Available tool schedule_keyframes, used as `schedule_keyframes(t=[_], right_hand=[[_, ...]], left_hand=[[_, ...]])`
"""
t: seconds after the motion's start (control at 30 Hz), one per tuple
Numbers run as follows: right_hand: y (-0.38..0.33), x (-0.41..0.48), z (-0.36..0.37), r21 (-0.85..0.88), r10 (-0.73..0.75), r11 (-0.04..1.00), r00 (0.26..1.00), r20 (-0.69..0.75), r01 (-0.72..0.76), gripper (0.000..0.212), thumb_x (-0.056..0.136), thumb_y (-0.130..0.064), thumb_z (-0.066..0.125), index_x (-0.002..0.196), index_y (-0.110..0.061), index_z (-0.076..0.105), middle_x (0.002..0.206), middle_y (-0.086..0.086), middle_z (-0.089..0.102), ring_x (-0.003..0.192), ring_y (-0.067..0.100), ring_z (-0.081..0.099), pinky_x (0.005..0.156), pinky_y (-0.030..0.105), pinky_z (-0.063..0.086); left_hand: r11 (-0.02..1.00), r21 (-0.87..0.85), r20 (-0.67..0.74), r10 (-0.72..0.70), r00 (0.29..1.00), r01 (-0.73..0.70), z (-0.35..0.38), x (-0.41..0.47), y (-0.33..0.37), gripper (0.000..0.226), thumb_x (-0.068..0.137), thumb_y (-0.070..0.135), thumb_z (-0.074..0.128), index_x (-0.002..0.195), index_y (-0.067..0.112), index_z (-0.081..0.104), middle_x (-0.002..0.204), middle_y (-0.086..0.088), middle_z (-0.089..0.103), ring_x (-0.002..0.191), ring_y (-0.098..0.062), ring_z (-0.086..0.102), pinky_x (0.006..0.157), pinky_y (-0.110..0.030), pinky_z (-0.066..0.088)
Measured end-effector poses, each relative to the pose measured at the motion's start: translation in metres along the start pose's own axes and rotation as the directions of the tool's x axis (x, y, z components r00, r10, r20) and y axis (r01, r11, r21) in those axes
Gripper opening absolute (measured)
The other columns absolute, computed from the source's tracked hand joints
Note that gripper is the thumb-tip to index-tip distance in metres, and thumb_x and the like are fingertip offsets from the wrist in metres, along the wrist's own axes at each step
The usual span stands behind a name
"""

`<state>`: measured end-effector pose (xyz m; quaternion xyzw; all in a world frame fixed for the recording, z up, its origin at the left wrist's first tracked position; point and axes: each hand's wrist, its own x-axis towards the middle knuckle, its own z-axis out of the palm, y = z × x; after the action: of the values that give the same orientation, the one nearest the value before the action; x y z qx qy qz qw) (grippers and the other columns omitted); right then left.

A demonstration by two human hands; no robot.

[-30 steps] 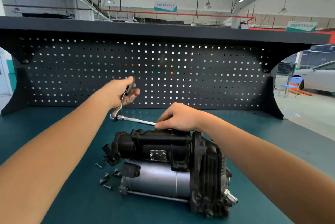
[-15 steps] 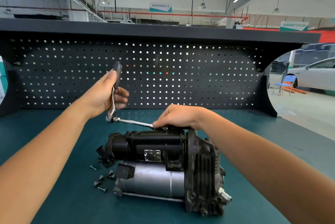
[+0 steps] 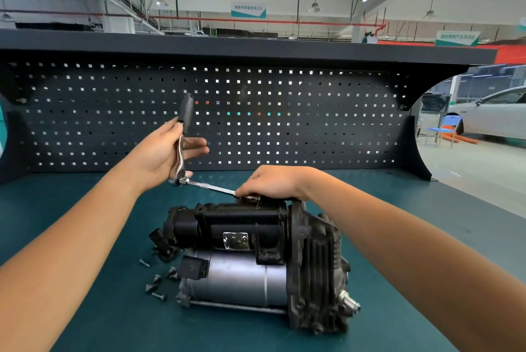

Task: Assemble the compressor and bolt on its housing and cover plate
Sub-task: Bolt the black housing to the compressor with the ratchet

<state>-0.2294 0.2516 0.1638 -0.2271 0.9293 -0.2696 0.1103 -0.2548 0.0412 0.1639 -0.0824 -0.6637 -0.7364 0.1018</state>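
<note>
Compressor (image 3: 250, 260) lies on its side on the teal benchtop (image 3: 85, 309). Right hand (image 3: 273, 182) is on the compressor's top far edge, fingers pinching the extension bar (image 3: 210, 187) tip down; the bolt itself is hidden. Left hand (image 3: 168, 152) is up-left of the compressor, thumb and loose fingers holding the ratchet (image 3: 185, 121) handle upright. Step: probably tightening a housing bolt. Next: swing the handle and keep the socket seated. Loose bolts (image 3: 156, 283) left of the compressor are not yet fitted.
</note>
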Motion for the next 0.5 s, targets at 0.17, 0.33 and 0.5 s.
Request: schedule_keyframes(t=[0.17,0.33,0.5], right_hand=[[0.001,-0.001,0.001,0.039,-0.061,0.997,0.997,-0.047,0.063,0.036,0.093,-0.025,0.055,0.105,0.007,0.066,0.112,0.023,0.064,0.079,0.018,0.054,0.096,0.040,0.045],[0.004,-0.001,0.002,0.016,-0.114,0.993,0.992,-0.059,0.115,0.027,0.092,-0.023,0.058,0.103,-0.003,0.072,0.105,0.010,0.070,0.088,0.018,0.062,0.095,0.032,0.048],[0.004,0.001,0.004,-0.026,-0.133,0.991,0.987,-0.089,0.131,0.025,0.089,-0.025,0.061,0.105,-0.009,0.072,0.108,0.006,0.069,0.099,0.018,0.061,0.095,0.029,0.045]], left_hand=[[0.979,0.136,0.121,0.133,0.984,-0.149,-0.013,-0.010,-0.002,0.049,0.103,0.014,0.025,0.140,0.047,0.028,0.098,0.000,0.072,0.096,-0.018,0.069,0.064,-0.040,0.049],[0.958,0.284,0.120,0.012,0.993,-0.046,-0.029,-0.003,-0.006,0.050,0.102,0.020,0.034,0.143,0.045,0.020,0.101,-0.002,0.073,0.085,-0.027,0.071,0.071,-0.043,0.056],[0.892,0.323,0.059,-0.354,0.934,0.317,-0.025,-0.008,-0.033,0.025,0.100,0.014,0.041,0.120,-0.001,0.039,0.067,-0.018,0.071,0.041,-0.017,0.062,0.032,-0.019,0.045]])
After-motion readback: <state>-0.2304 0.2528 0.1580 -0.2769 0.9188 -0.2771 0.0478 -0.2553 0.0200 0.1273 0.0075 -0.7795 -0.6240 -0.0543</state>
